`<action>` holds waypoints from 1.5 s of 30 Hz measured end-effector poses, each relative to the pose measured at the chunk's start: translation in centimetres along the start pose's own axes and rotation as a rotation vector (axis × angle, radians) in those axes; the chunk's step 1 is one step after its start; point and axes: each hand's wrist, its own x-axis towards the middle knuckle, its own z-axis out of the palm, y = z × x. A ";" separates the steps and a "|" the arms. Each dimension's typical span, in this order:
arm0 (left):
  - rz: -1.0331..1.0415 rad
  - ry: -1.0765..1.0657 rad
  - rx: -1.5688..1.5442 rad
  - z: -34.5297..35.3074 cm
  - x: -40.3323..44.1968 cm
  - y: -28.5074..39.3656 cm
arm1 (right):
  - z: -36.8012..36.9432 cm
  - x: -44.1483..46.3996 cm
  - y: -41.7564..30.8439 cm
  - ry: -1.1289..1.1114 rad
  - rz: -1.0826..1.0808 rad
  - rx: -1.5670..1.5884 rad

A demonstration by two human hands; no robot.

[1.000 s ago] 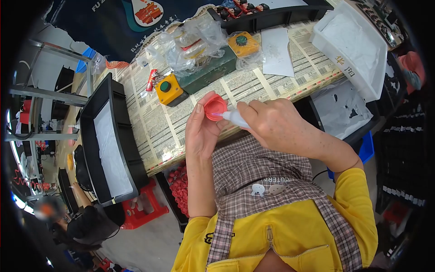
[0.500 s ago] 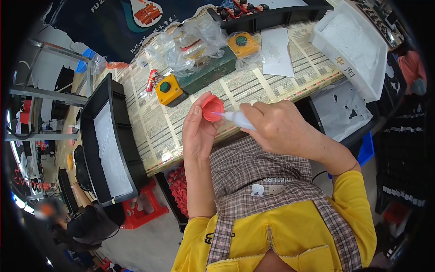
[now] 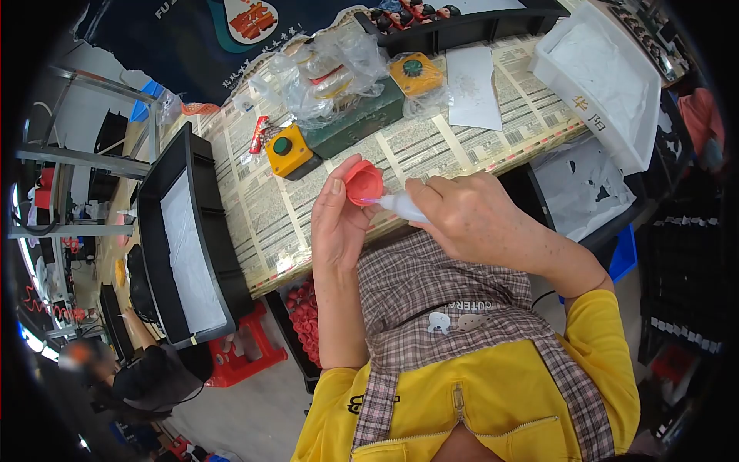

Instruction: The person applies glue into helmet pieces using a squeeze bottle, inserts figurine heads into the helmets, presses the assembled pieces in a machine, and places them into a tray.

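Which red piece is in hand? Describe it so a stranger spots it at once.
Start at the big table with the printed covering, then go to its near edge. There the left hand holds a red cup-like piece, hollow side showing. Unlike the red pieces heaped below the table, it is held up, with a pale bottle pointing its tip into the hollow.

From my end the cup [image 3: 365,182] reads coral red, the bottle [image 3: 405,207] milky white with a violet-pink tip [image 3: 370,201]. The worktop [image 3: 250,219] is pale yellow, printed with dark stripes and barcode-like lines. I make out a dark green box [image 3: 350,129], a yellow switch box [image 3: 295,159] with a green button [image 3: 282,145], and a black tray [image 3: 218,246] lined in white. The apron [image 3: 431,269] is brownish-grey plaid with one pale and one tan animal print [image 3: 469,323], the shirt [image 3: 508,393] bright yellow, the stool [image 3: 265,356] red.
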 end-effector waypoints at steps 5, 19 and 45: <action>0.009 0.034 0.010 0.1 0.0 0.1 | -0.2 0.0 0.0 0.074 -0.044 -0.020; 0.022 0.021 0.006 0.1 0.1 0.1 | -0.3 -0.2 0.4 0.083 0.076 -0.003; 0.092 0.018 0.002 -0.4 0.1 0.4 | -0.1 0.1 0.0 0.088 0.074 -0.053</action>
